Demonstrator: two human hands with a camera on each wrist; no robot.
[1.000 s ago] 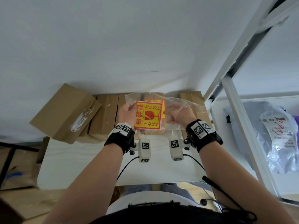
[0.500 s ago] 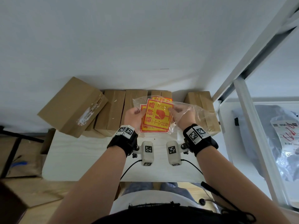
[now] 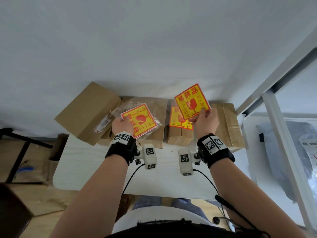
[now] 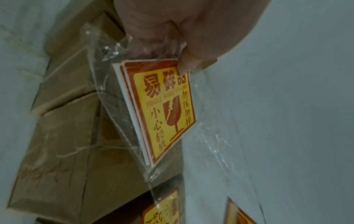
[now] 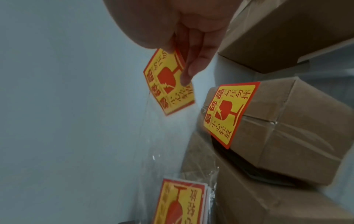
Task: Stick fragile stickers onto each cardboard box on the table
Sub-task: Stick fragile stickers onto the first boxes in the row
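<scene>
Left hand (image 3: 122,125) grip on one sticker bag (image 3: 139,121), right hand (image 3: 205,121) grip on one loose sticker (image 3: 192,101).

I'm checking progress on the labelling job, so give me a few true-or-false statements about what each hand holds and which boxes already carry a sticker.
1. The right hand pinches a single fragile sticker held up in the air. True.
2. The left hand is empty. False: it holds a clear plastic bag with a stack of stickers inside.
3. One cardboard box already bears a sticker. True.
4. The tilted box on the far left carries a fragile sticker. False: it shows only a torn white patch.
5. The boxes sit on the floor. False: they stand on a pale table.
</scene>
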